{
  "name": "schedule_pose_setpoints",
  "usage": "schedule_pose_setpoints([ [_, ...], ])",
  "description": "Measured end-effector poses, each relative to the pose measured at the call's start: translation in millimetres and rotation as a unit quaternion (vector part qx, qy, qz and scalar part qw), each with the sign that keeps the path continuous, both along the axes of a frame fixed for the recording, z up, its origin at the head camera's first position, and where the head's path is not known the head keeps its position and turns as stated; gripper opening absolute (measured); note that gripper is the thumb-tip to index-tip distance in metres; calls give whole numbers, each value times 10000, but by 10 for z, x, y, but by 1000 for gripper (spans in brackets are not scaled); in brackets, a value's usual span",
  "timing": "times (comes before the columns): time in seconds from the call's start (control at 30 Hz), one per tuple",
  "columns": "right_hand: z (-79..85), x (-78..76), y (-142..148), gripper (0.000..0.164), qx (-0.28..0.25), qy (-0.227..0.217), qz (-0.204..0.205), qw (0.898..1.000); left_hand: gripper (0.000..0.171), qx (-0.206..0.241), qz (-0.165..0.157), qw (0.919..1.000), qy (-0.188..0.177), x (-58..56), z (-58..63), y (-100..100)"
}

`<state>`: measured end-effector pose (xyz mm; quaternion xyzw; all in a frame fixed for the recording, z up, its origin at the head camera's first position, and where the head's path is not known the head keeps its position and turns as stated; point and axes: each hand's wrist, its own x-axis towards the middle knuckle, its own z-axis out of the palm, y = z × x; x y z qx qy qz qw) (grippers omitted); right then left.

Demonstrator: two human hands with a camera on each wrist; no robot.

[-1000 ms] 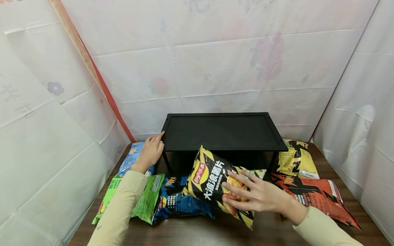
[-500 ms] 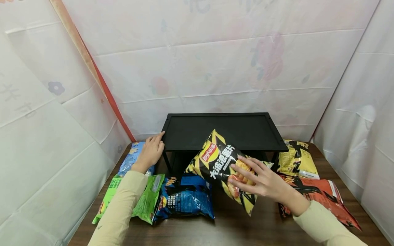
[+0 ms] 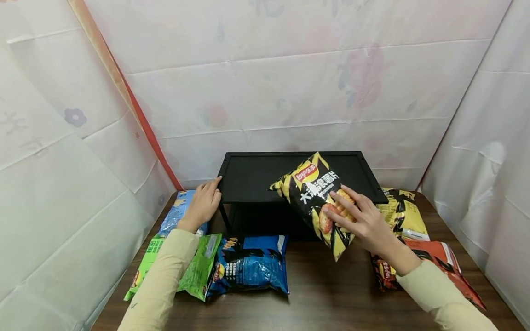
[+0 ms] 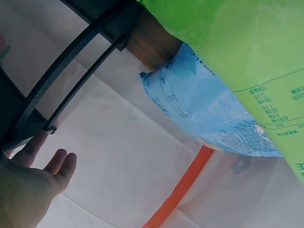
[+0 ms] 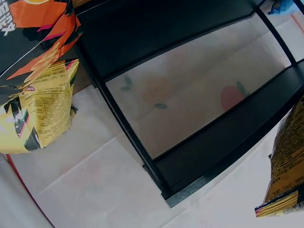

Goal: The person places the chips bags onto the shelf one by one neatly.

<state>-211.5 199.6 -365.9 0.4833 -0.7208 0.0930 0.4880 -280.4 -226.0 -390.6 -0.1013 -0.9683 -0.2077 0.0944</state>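
Head view: right hand (image 3: 367, 226), thumb hidden, seemingly grips an unplaced chip bag (image 3: 311, 198); relaxed left hand (image 3: 201, 202) touches the rack (image 3: 256, 179); near blue bag (image 3: 256, 271) lies untouched.

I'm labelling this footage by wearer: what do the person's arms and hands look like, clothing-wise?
The left sleeve and right sleeve are long, pale cream-yellow and slightly creased, ending near the wrists. The left one carries a small dark mark on the forearm. The left hand and right hand are bare, with no gloves or rings visible.
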Motion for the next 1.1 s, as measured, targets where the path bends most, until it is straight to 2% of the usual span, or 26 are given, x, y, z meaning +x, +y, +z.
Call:
schedule_pose_setpoints([
  [0.2,-1,-31,95,32,-69,-440,-481,9979,50,24,27,10000,-18,5,3,3],
  [0.37,28,-41,114,86,-148,-768,-792,9938,51,7,33,10000,-3,4,-4,-5],
  [0.43,41,-54,114,91,-168,-755,-943,9925,51,24,26,10000,2,2,-9,-8],
  [0.6,70,-103,121,90,-240,-741,-1307,9884,51,42,8,10000,20,-6,-22,-17],
  [0.83,72,-146,144,92,-386,-1158,-1825,9756,51,68,13,10000,-1,-1,-26,-11],
  [1.1,107,-204,119,89,-548,-1423,-2315,9608,51,46,23,10000,1,-11,-29,-15],
])
